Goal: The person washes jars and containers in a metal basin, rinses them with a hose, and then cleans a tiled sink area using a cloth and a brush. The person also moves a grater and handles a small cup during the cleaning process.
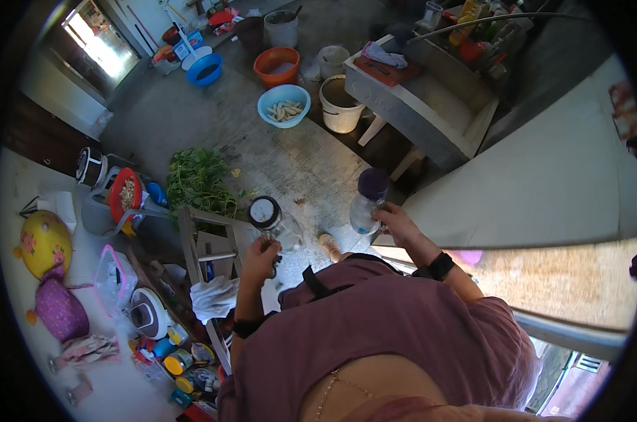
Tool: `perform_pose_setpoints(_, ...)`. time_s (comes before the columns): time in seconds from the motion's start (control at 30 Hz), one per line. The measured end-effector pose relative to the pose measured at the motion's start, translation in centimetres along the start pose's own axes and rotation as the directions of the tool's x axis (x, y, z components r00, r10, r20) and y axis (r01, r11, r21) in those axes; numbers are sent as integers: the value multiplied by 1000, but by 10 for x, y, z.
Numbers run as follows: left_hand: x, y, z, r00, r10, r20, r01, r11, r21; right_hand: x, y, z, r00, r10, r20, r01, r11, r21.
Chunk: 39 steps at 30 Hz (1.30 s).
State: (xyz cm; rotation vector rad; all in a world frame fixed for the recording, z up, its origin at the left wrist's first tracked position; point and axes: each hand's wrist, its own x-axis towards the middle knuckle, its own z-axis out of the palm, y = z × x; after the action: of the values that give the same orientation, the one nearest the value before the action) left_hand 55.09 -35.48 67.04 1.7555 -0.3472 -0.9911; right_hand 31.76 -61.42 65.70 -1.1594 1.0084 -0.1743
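My left hand holds a clear glass jar with a black-rimmed, white-topped lid, gripping it at its near side. My right hand grips a second clear jar with a dark purple lid, its fingers at the lower side of the jar. The two jars are apart, one on each side of my body, held above the floor. Whether anything is inside them cannot be told. One of my feet shows on the floor between them.
Leafy green stalks lie on the floor at left, by a wooden rack. Ahead stand a light blue basin of pale pods or roots, an orange basin and a white bucket. A stone sink is at right.
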Motion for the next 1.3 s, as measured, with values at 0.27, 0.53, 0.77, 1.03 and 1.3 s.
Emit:
perform_pose_setpoints(0.27, 91, 92, -46, 987, 83, -137, -95, 992, -81, 45, -63, -14, 999, -15, -40, 27, 946, 323)
perform_pose_setpoints(0.53, 200, 164, -96, 983, 97, -158, -121, 981, -149, 76, -74, -19, 950, 83, -303, -13, 974, 225)
perform_pose_setpoints(0.77, 305, 197, -170, 975, 207, -81, -211, 976, -46, 161, -42, 2, 926, -45, -374, -35, 978, -206)
perform_pose_setpoints(1.03, 401, 211, -255, 983, 154, -105, -164, 981, -99, 241, -45, 35, 859, 331, -390, -427, 884, -190)
perform_pose_setpoints(1.3, 463, 190, -325, 966, -10, -260, -63, 960, -271, 349, -79, 51, 801, 532, -274, -597, 669, -443)
